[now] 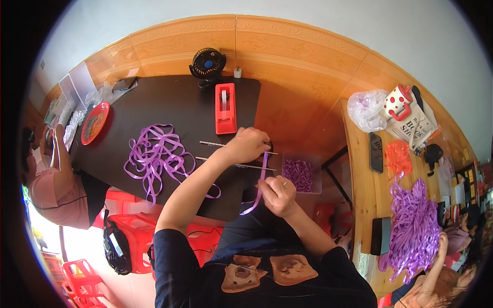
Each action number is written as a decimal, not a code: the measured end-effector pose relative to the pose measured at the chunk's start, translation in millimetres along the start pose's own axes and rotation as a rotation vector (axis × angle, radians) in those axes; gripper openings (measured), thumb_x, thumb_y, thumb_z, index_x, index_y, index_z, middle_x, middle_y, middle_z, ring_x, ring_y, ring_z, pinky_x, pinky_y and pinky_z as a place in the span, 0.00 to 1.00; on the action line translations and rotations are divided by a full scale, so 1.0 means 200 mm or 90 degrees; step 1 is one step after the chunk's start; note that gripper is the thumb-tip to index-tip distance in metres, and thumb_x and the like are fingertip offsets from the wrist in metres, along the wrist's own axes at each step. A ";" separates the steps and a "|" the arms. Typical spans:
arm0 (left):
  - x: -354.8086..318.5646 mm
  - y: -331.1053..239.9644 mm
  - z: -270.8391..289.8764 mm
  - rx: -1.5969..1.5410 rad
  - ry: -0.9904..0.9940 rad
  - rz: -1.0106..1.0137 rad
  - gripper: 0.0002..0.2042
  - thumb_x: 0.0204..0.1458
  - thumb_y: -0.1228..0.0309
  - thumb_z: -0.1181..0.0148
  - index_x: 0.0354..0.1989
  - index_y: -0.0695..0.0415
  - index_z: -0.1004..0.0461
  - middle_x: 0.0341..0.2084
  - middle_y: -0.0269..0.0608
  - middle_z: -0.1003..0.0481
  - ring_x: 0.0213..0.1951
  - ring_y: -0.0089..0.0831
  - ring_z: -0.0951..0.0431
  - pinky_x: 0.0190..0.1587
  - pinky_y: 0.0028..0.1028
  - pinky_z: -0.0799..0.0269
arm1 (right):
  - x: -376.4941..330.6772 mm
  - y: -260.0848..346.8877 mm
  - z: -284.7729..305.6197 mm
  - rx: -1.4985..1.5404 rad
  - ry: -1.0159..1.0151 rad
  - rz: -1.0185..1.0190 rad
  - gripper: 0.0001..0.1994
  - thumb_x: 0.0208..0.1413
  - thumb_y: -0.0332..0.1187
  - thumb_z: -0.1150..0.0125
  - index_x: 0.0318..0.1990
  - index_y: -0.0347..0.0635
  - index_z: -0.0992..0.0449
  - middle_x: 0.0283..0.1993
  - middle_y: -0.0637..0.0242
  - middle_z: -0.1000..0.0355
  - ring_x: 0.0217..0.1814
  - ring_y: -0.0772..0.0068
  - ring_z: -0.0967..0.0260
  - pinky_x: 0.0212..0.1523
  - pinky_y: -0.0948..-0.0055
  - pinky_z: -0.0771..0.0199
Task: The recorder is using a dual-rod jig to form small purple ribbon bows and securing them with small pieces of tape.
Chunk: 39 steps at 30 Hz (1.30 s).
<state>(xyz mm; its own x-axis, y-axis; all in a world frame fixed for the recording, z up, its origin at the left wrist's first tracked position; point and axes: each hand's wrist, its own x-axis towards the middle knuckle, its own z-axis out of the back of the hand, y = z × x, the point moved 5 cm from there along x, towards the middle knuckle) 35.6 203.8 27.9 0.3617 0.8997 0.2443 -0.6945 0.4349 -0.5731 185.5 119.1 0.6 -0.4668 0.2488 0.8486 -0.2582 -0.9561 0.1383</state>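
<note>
A purple ribbon (263, 167) runs between my two hands at the right edge of the dark table, crossing two thin rods (241, 164) that stick out past that edge. My left hand (249, 146) is closed on the ribbon by the far rod; its fingertips are partly hidden. Nearer to me, my right hand (278, 196) pinches the ribbon beside the near rod. A loose length of it hangs below, close to my lap. On the table to the left lies a tangled heap of purple ribbon (156, 156).
Beyond my hands stand a red tape dispenser (226, 110) and a black fan (208, 65). A clear bin (310, 179) of purple pieces sits low at right. The wooden table (362, 205) bears a large ribbon pile (413, 226). People work at far left and lower right.
</note>
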 end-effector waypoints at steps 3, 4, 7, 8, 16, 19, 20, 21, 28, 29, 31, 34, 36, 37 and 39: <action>-0.13 -0.14 0.18 -0.003 -0.182 0.033 0.09 0.50 0.72 0.41 0.36 0.65 0.24 0.30 0.50 0.23 0.37 0.44 0.23 0.39 0.36 0.29 | 0.05 0.00 0.04 0.065 -0.015 -0.032 0.14 0.32 0.20 0.32 0.33 0.35 0.22 0.29 0.63 0.33 0.22 0.65 0.37 0.20 0.71 0.38; -0.20 -0.22 0.24 -0.088 -0.226 0.051 0.08 0.49 0.73 0.40 0.34 0.64 0.24 0.30 0.49 0.22 0.36 0.46 0.23 0.39 0.37 0.31 | 0.07 0.00 0.06 0.088 -0.017 -0.038 0.13 0.34 0.21 0.33 0.33 0.35 0.22 0.29 0.64 0.32 0.24 0.65 0.35 0.22 0.70 0.36; -0.43 -0.45 0.28 -0.242 -0.224 0.057 0.05 0.49 0.79 0.41 0.34 0.65 0.24 0.29 0.47 0.23 0.34 0.40 0.23 0.39 0.32 0.29 | 0.13 -0.09 0.10 0.183 -0.023 -0.107 0.11 0.39 0.20 0.36 0.35 0.35 0.23 0.29 0.61 0.29 0.27 0.61 0.31 0.25 0.69 0.32; -0.51 -0.50 0.24 -0.330 -0.176 0.045 0.04 0.51 0.78 0.43 0.32 0.65 0.24 0.28 0.46 0.23 0.33 0.38 0.23 0.38 0.33 0.29 | 0.16 -0.14 0.10 0.225 -0.023 -0.151 0.11 0.40 0.19 0.37 0.35 0.35 0.23 0.29 0.59 0.30 0.27 0.61 0.31 0.25 0.69 0.32; -0.82 -0.35 -0.70 -0.766 0.043 0.357 0.09 0.59 0.73 0.46 0.44 0.65 0.25 0.35 0.40 0.22 0.40 0.23 0.23 0.45 0.23 0.29 | 0.16 -0.72 -0.23 0.613 0.034 -0.628 0.04 0.51 0.23 0.38 0.26 0.32 0.22 0.22 0.71 0.31 0.23 0.84 0.39 0.24 0.83 0.42; -0.74 -0.19 -0.81 -0.703 -0.090 0.391 0.13 0.60 0.71 0.47 0.50 0.64 0.29 0.39 0.39 0.23 0.42 0.22 0.25 0.47 0.21 0.31 | 0.10 -0.81 -0.33 0.654 0.065 -0.756 0.05 0.50 0.28 0.34 0.25 0.38 0.21 0.18 0.74 0.31 0.20 0.87 0.40 0.21 0.85 0.44; -0.72 -0.15 -0.86 -0.704 -0.089 0.392 0.13 0.60 0.71 0.47 0.50 0.64 0.29 0.39 0.39 0.23 0.42 0.22 0.25 0.47 0.21 0.31 | 0.07 -0.81 -0.36 0.672 0.085 -0.796 0.06 0.49 0.29 0.33 0.24 0.39 0.21 0.18 0.74 0.31 0.19 0.87 0.40 0.20 0.85 0.46; -0.67 -0.10 -0.86 -0.676 -0.165 0.386 0.13 0.60 0.71 0.48 0.50 0.63 0.29 0.40 0.39 0.23 0.42 0.21 0.26 0.47 0.20 0.32 | 0.04 -0.82 -0.40 0.690 0.106 -0.835 0.06 0.48 0.30 0.32 0.24 0.39 0.21 0.18 0.74 0.31 0.19 0.87 0.40 0.20 0.85 0.47; -0.39 0.01 -0.72 -0.531 -0.485 0.308 0.15 0.59 0.76 0.50 0.55 0.63 0.33 0.46 0.42 0.28 0.46 0.26 0.29 0.50 0.25 0.34 | -0.11 -0.81 -0.52 0.736 0.057 -0.950 0.05 0.44 0.24 0.32 0.21 0.39 0.22 0.19 0.70 0.28 0.18 0.83 0.38 0.19 0.82 0.44; -0.35 0.01 -0.66 -0.488 -0.583 0.284 0.16 0.59 0.77 0.51 0.57 0.63 0.35 0.48 0.43 0.30 0.47 0.28 0.29 0.51 0.27 0.35 | -0.14 -0.79 -0.54 0.781 0.048 -0.993 0.03 0.45 0.23 0.36 0.23 0.37 0.22 0.21 0.65 0.27 0.19 0.78 0.33 0.21 0.80 0.37; -0.28 0.04 -0.63 -0.428 -0.606 0.224 0.19 0.59 0.78 0.52 0.59 0.64 0.38 0.52 0.45 0.33 0.50 0.33 0.31 0.53 0.30 0.35 | -0.26 -0.80 -0.59 0.793 0.052 -1.000 0.03 0.46 0.25 0.36 0.23 0.38 0.23 0.20 0.67 0.29 0.17 0.80 0.37 0.19 0.80 0.42; -0.21 0.04 -0.58 -0.368 -0.677 0.176 0.16 0.59 0.76 0.51 0.56 0.64 0.33 0.50 0.45 0.32 0.51 0.33 0.31 0.53 0.30 0.35 | -0.39 -0.76 -0.61 0.806 0.074 -1.030 0.05 0.49 0.29 0.38 0.23 0.40 0.24 0.19 0.71 0.32 0.15 0.82 0.41 0.16 0.81 0.48; -0.21 0.11 -0.60 -0.412 -0.635 0.161 0.13 0.59 0.74 0.50 0.51 0.64 0.29 0.49 0.44 0.30 0.48 0.30 0.29 0.50 0.28 0.34 | -0.49 -0.72 -0.63 0.770 0.007 -1.105 0.05 0.49 0.29 0.37 0.24 0.41 0.24 0.19 0.73 0.33 0.16 0.82 0.41 0.16 0.81 0.49; -0.20 0.12 -0.62 -0.454 -0.593 0.143 0.11 0.60 0.72 0.49 0.46 0.65 0.26 0.48 0.43 0.29 0.45 0.28 0.27 0.48 0.26 0.33 | -0.51 -0.70 -0.63 0.787 -0.011 -1.124 0.05 0.50 0.30 0.38 0.25 0.43 0.24 0.19 0.73 0.34 0.17 0.82 0.41 0.16 0.81 0.48; -0.22 0.14 -0.69 -0.619 -0.559 0.266 0.11 0.60 0.69 0.46 0.38 0.64 0.23 0.40 0.40 0.24 0.37 0.23 0.25 0.42 0.22 0.32 | -0.59 -0.70 -0.61 0.791 0.031 -1.151 0.03 0.52 0.28 0.40 0.29 0.41 0.24 0.23 0.71 0.31 0.22 0.81 0.37 0.20 0.80 0.42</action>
<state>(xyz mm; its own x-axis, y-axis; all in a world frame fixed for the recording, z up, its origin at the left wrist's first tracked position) 85.3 171.0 -107.8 -0.5257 0.8420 0.1212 0.1885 0.2543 -0.9486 174.2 242.3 -181.8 -0.4368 0.7185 -0.5412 0.1931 0.6625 0.7237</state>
